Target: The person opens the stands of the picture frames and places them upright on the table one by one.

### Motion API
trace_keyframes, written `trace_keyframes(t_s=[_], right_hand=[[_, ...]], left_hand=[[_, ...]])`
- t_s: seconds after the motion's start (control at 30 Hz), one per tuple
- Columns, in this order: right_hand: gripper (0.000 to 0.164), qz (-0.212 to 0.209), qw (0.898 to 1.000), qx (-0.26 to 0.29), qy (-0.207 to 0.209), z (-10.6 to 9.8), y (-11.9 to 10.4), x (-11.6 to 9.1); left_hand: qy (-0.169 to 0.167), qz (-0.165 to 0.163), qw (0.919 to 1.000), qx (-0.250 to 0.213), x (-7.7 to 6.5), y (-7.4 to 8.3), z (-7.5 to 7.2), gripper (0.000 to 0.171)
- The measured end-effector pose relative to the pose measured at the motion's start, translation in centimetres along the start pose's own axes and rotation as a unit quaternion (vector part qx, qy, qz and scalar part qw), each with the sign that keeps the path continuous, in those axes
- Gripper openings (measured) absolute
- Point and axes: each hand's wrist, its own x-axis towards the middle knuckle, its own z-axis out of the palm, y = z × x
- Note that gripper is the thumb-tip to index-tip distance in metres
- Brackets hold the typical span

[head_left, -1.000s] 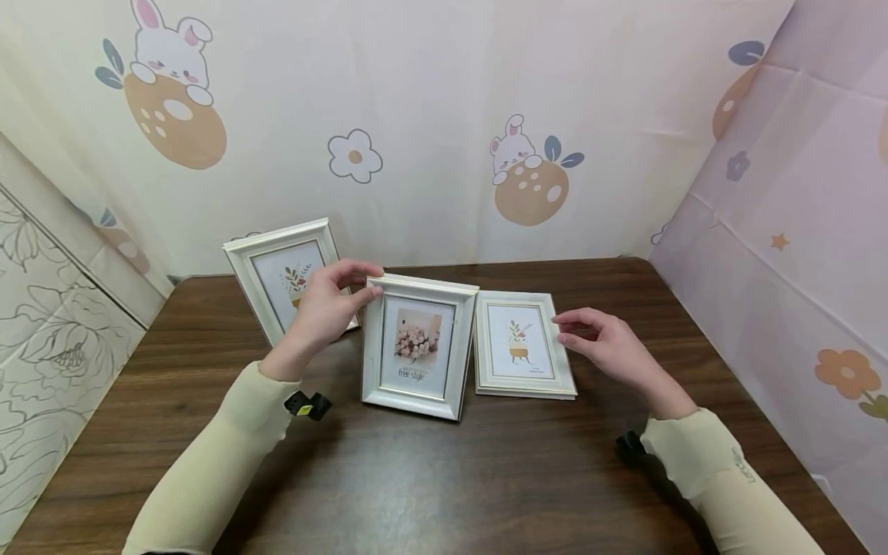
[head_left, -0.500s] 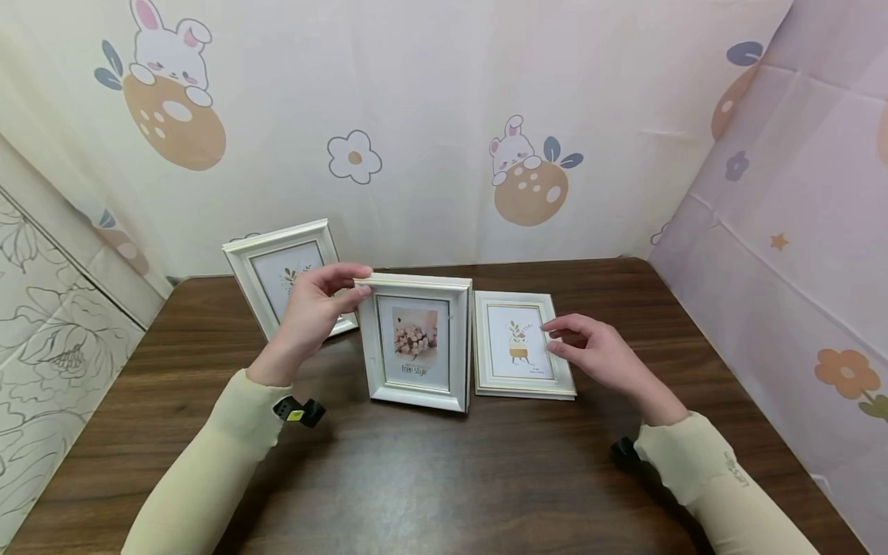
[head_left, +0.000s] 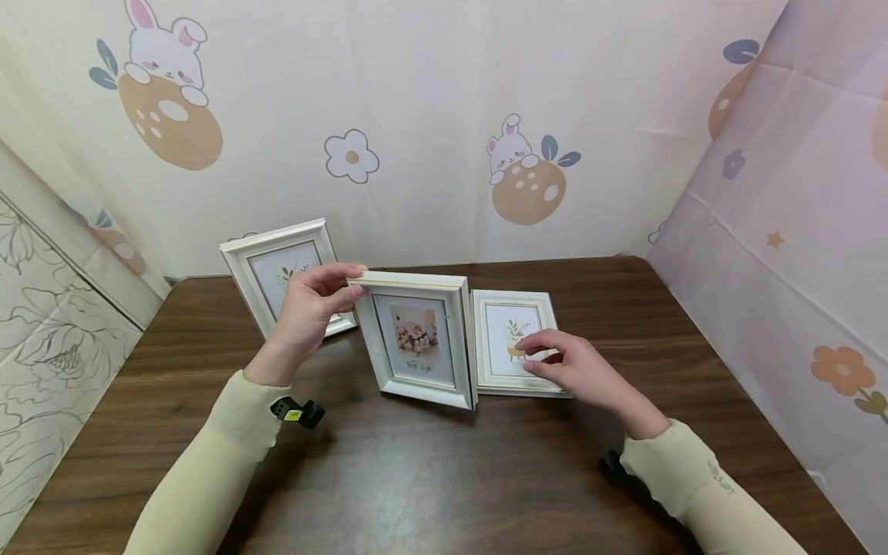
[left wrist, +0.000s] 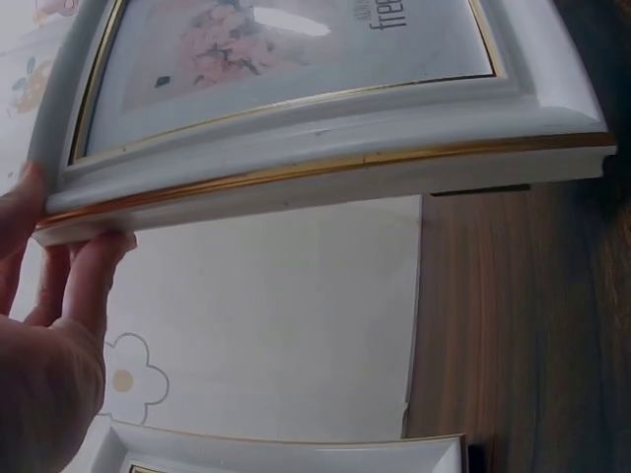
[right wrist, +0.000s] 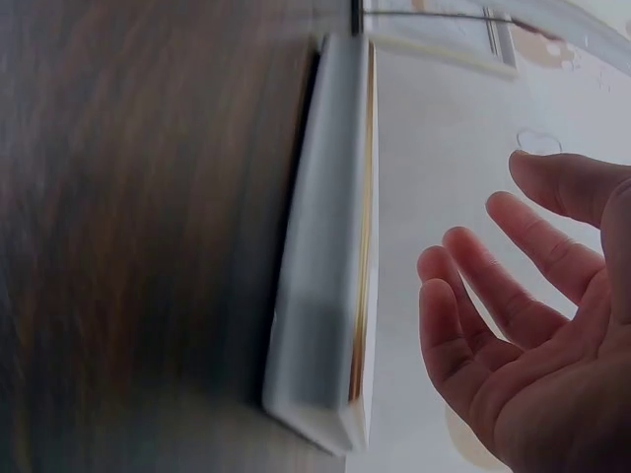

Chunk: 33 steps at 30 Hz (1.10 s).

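My left hand (head_left: 310, 306) pinches the top left corner of a white picture frame (head_left: 458, 354) with a pink flower print, which stands tilted on the table. In the left wrist view, thumb and fingers hold that corner of the flower-print frame (left wrist: 325, 148) from front and back. The right hand (head_left: 565, 362) hovers over a second white picture frame (head_left: 489, 362) lying flat, with a potted plant print. Its fingers are loosely bent and grip nothing; the right wrist view shows the hand (right wrist: 542, 335) apart from the lying frame's edge (right wrist: 320, 246).
A third white picture frame (head_left: 243, 266) stands upright at the back left, partly covered by my left hand. The brown wooden table (head_left: 430, 478) meets a patterned curtain (head_left: 416, 208) at the back and another cloth (head_left: 777, 308) on the right.
My left hand has shifted slightly left, turning the flower-print frame so its right side comes forward. The right hand has moved left from the lying frame's right edge to over its print.
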Motion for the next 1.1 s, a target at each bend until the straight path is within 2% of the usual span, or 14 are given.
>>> trace_keyframes(t_s=[0.13, 0.23, 0.33, 0.47, 0.57, 0.77, 0.93, 1.1], right_hand=[[0.025, -0.035, 0.999, 0.012, -0.005, 0.6, -0.4, 0.0], [0.025, -0.041, 0.999, 0.015, -0.01, 1.0, -0.7, 0.1], [0.026, -0.029, 0.999, 0.019, -0.021, 1.3, -1.1, 0.2], [0.023, -0.002, 0.998, 0.049, -0.051, 1.9, -2.3, 0.3], [0.022, 0.006, 0.994, 0.077, -0.073, 2.3, -3.8, 0.3], [0.021, -0.009, 0.99, 0.1, -0.097, 3.1, -6.0, 0.2], [0.021, -0.028, 0.99, 0.101, -0.097, 3.9, -6.4, 0.3], [0.021, -0.045, 0.989, 0.103, -0.096, 5.0, -4.7, 0.7]], left_hand=[[-0.002, 0.015, 0.9996, -0.022, 0.0, -0.1, 0.1, 0.029], [-0.01, 0.024, 0.999, -0.036, 0.0, -0.1, 0.2, 0.03], [-0.019, 0.029, 0.9982, -0.049, 0.0, -0.1, 0.2, 0.03], [-0.037, 0.04, 0.9956, -0.076, 0.0, -0.2, 0.2, 0.03], [-0.057, 0.05, 0.992, -0.101, -0.1, -0.2, 0.1, 0.025], [-0.095, 0.063, 0.9842, -0.136, -0.1, -0.3, 0.1, 0.017], [-0.123, 0.071, 0.9745, -0.174, 0.0, -0.3, 0.0, 0.017], [-0.156, 0.084, 0.9613, -0.21, 0.0, -0.6, 0.1, 0.017]])
